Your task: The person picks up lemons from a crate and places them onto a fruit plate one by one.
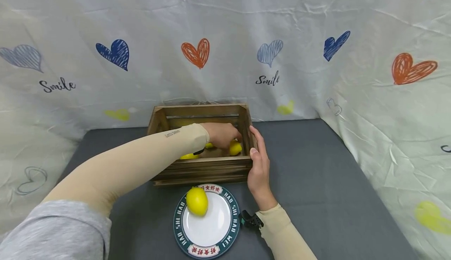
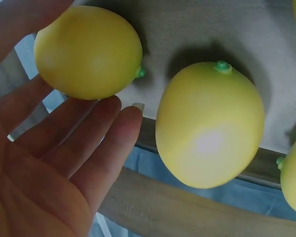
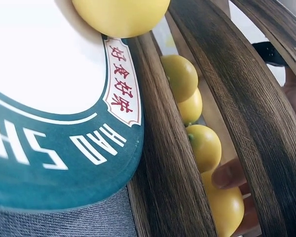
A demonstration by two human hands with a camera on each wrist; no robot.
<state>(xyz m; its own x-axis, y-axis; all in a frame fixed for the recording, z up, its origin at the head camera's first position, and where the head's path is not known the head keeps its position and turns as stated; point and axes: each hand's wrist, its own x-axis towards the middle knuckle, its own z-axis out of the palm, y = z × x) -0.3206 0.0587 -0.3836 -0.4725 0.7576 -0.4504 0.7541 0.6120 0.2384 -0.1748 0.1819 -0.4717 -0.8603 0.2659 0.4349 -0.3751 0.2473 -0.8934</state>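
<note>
Inside the wooden crate (image 1: 202, 172), my left hand (image 1: 220, 134) holds a lemon (image 2: 89, 52) between thumb and fingers, near the crate's right end. In the right wrist view, left-hand fingers (image 3: 229, 174) touch that lemon through the gap between slats. Another lemon (image 2: 209, 126) with a green stem tip lies beside it, and more are along the crate bottom, partly hidden by the left arm. My right hand (image 1: 259, 170) rests against the crate's right side, fingers extended along the wall and thumb at the front corner. The right wrist view does not show the right hand.
In front of the crate, a white plate (image 1: 208, 228) with a green lettered rim bears one lemon (image 1: 197, 201). Both stand on a grey-covered table (image 1: 317, 197). A pale curtain (image 1: 225, 25) printed with hearts hangs behind and at the sides.
</note>
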